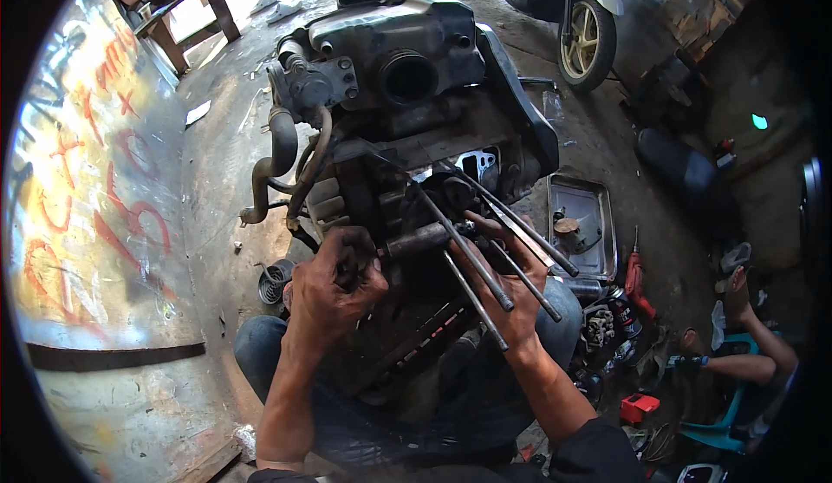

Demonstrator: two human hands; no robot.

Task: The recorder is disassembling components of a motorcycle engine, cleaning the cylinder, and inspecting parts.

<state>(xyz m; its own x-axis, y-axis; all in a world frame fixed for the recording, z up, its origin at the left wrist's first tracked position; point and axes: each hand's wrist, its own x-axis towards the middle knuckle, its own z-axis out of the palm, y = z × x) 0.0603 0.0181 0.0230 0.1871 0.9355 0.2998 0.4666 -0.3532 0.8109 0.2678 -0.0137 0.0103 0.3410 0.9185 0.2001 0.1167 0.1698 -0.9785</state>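
Note:
In front of me stands a greasy engine point(347, 166) with several long metal studs point(520, 279) sticking out toward me. A dark metal cylinder point(420, 240) lies crosswise between my hands, near the studs. My left hand point(340, 279) is closed in a pinch at the cylinder's left end; what its fingers hold is hidden. My right hand point(507, 292) reaches up among the studs, its fingers curled at the cylinder's right end. The studs partly cover those fingers.
A metal tray point(581, 223) with parts lies right of the engine. Beyond it are a red-handled tool point(637, 283), a spray can point(622, 310) and a red box point(640, 408). Another person's legs point(752, 353) are at far right. A painted wall point(95, 197) closes the left; a scooter wheel point(589, 41) stands behind.

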